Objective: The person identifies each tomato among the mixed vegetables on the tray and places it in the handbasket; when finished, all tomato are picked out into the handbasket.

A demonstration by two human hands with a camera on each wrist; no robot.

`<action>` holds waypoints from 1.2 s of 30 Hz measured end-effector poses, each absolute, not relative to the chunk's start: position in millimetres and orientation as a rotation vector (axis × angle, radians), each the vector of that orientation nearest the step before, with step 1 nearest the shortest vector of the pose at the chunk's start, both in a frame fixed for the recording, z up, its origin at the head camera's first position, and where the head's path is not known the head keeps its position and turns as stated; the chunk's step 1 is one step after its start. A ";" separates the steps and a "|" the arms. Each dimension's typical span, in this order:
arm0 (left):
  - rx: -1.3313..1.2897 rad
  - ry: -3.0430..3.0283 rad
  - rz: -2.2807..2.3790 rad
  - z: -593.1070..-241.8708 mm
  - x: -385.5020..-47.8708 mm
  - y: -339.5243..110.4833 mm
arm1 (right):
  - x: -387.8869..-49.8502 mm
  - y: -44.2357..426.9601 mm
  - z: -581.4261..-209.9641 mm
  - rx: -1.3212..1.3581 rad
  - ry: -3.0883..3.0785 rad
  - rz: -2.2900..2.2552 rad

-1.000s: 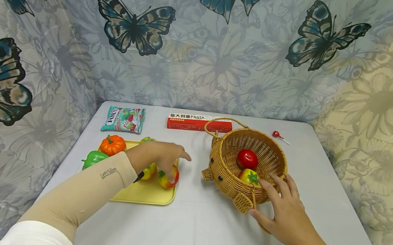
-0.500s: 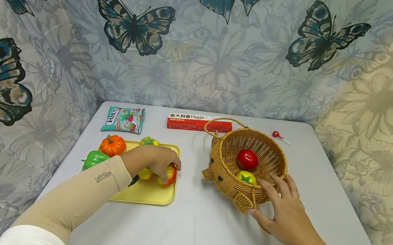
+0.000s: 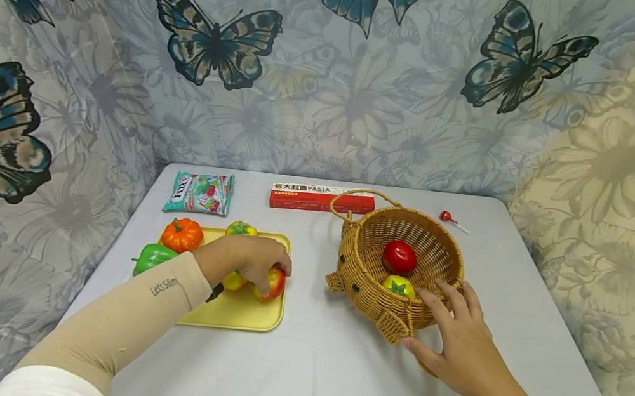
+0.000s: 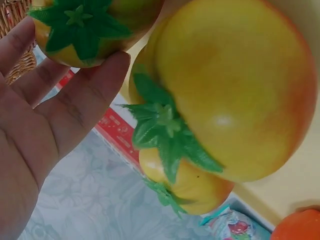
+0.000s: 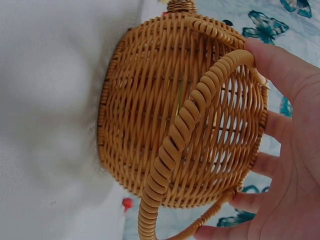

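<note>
Over there on the white bench [image 3: 323,377], the left hand [image 3: 254,261] has its fingers curled round a red-and-yellow fruit [image 3: 277,279] on the yellow tray [image 3: 231,318], while the right hand [image 3: 463,346] grips the wicker basket [image 3: 364,292] by its rim.

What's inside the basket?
A red fruit and, nearer, a yellow one with a green leafy top. The near side of the basket hides the yellow one's lower part, and whatever is under the fruits can't be seen.
</note>
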State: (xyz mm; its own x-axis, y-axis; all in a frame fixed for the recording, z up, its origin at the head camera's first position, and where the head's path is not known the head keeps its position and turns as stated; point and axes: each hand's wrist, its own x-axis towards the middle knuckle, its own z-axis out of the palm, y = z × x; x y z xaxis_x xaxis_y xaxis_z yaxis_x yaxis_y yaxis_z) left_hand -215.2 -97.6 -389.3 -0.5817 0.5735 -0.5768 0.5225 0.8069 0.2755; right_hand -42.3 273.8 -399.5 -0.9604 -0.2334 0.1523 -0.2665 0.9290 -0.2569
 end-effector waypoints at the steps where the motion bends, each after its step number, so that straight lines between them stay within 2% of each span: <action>1: 0.807 2.317 0.104 -387.9 -215.1 -97.6 | -42.3 273.8 -399.3 0.386 -2.967 0.422; 20: 0.928 2.367 0.100 -359.1 -224.4 -92.4 | -42.7 273.5 -398.1 0.384 -2.968 0.426; 36: 1.127 2.386 0.036 -326.2 -235.7 -64.2 | -42.7 273.8 -399.2 0.371 -2.980 0.419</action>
State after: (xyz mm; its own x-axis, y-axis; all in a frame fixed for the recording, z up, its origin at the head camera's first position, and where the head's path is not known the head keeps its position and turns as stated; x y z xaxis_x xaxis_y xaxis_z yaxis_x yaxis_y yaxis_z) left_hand -235.7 -64.2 -326.2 -0.5340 0.7310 -0.4249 0.7180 0.6574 0.2287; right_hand -42.7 273.8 -399.2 -0.9642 -0.2247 0.1410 -0.2549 0.9320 -0.2576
